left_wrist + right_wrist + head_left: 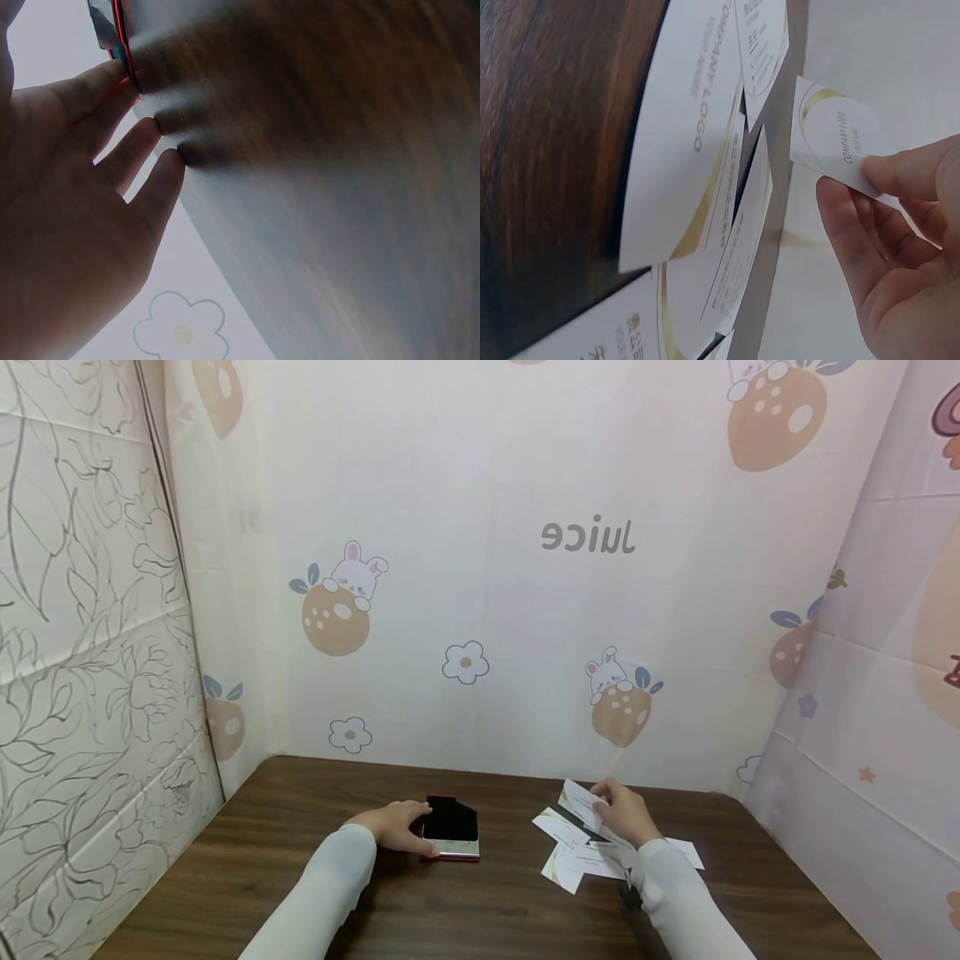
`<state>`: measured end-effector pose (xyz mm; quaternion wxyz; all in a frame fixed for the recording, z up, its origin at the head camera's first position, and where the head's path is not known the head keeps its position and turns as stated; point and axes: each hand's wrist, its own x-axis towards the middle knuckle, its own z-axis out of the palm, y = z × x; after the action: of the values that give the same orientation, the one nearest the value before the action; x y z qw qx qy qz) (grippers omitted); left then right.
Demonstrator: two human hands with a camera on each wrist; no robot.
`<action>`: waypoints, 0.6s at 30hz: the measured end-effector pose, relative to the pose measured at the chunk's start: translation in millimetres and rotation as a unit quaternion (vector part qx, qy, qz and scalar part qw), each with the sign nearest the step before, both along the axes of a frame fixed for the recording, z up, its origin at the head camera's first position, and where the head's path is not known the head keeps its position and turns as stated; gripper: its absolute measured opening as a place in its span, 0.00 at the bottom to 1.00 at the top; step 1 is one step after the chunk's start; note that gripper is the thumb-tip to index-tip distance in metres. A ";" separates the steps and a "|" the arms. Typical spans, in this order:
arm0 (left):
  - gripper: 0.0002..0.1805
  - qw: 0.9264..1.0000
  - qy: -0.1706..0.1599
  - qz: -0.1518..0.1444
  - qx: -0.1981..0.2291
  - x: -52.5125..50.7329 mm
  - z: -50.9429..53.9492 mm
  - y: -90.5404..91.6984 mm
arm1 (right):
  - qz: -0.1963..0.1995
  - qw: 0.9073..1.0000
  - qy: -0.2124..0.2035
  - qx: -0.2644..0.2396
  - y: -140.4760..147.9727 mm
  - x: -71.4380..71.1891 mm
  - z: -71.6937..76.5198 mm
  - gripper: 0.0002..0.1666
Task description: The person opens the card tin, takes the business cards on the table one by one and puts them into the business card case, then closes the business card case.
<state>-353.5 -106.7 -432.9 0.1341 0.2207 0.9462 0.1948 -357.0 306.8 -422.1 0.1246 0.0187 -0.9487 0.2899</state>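
Card case (452, 821): lies open on the worktop (300, 843), left of the cards and well apart from them; its inside shows black, with a pale, shiny strip (459, 847) along the near side and a red edge (121, 30); whether anything is tucked under the strip cannot be told.
Left hand (393, 827): at the case's left side, thumb at the near corner; fingers extended and slightly apart, touching the case rather than wrapped round it.
Right hand (628, 812): pinches one white card between thumb and fingers, over the far part of the spread.
Pinched card (829, 131): tilted, clear of the worktop, with a gold curve at one end; it reads "COMPANY LOGO", with smaller, blurred lettering beneath.
Loose cards (561, 828): several, white with gold curves, overlapping on the right part of the worktop, partly hidden by the right hand and sleeve (690, 897).
Nearest large card (682, 142): reads "COMPANY LOGO" and, fainter, "YOUR NAME".
Other print: cards around it carry Chinese characters, cut off or too slanted to read whole.
Wall cloth (480, 602): behind the worktop, with rabbits, fruit and flowers; grey lettering (588, 536) says "Juice", mirror-reversed.
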 end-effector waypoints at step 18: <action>0.46 1.000 -0.001 0.001 0.000 0.7 0.7 -0.6 | 0.076 0.989 -0.006 -0.123 -47.7 -9.7 -0.5 0.07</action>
<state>-352.8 -107.4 -432.2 0.1348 0.2198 0.9463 0.1952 -366.7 259.1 -422.6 0.0974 0.0734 -0.9024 0.4133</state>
